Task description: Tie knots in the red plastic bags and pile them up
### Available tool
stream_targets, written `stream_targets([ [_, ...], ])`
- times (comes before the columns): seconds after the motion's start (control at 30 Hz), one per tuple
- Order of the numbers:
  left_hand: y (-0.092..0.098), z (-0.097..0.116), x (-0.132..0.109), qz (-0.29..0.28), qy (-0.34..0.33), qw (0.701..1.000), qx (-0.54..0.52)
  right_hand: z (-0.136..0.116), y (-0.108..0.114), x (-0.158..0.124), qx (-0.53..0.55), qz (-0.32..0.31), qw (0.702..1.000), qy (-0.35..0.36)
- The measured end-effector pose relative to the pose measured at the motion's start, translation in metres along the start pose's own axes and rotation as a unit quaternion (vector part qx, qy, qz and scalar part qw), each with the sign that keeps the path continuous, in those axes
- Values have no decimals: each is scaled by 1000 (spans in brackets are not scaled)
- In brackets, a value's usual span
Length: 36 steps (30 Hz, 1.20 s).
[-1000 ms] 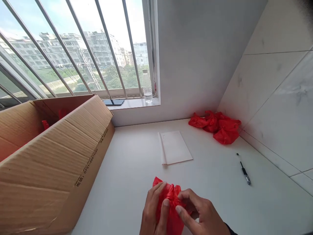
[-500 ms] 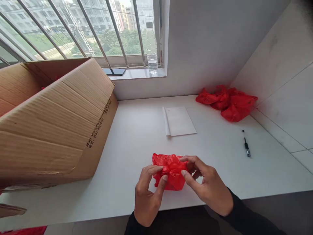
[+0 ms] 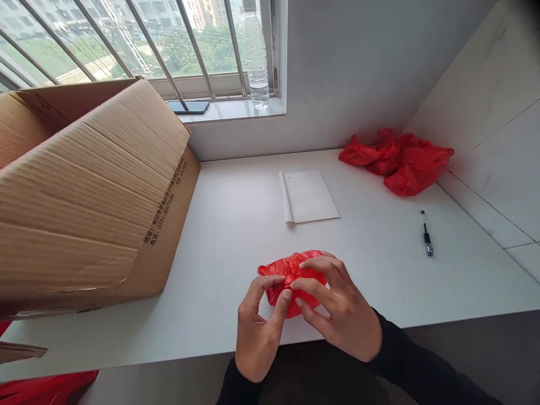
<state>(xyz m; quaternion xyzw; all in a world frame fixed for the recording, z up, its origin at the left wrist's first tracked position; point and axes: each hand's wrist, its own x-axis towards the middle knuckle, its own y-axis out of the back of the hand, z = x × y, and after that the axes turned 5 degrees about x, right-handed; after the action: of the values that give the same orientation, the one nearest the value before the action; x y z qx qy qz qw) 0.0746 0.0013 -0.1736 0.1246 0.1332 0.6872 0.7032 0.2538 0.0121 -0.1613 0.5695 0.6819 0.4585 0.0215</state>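
A red plastic bag (image 3: 291, 264) lies near the front edge of the bench (image 3: 211, 304), its gathered middle pinched between the left hand's (image 3: 258, 334) thumb and forefinger. The right hand (image 3: 343, 306) arches over it, fingers bent, hiding part; whether they grip, I cannot tell. The cardboard box (image 3: 84, 219) is cut off at left.

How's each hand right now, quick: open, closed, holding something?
Left hand: closed, pinching the red plastic bundle.
Right hand: fingers bent over it; whether gripping can't be told.
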Motion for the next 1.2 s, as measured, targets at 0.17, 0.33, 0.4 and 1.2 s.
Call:
stream_targets([
  [0.17, 1, 1, 0, -47, 45, 996, -57, 8, -4, 0, 8, 9, 1000, -2],
  [0.33, 1, 2, 0, -60, 61, 994, -60, 15, -5, 0, 24, 18, 999, -16],
  [0.4, 0, 1, -1, -50, 64, 995, -54, 17, -4, 1, 31, 15, 999, -25],
  [1.2, 39, -20, 2, 88, 22, 995, 42, 44, 32, 1, 52, 57, 977, -197],
])
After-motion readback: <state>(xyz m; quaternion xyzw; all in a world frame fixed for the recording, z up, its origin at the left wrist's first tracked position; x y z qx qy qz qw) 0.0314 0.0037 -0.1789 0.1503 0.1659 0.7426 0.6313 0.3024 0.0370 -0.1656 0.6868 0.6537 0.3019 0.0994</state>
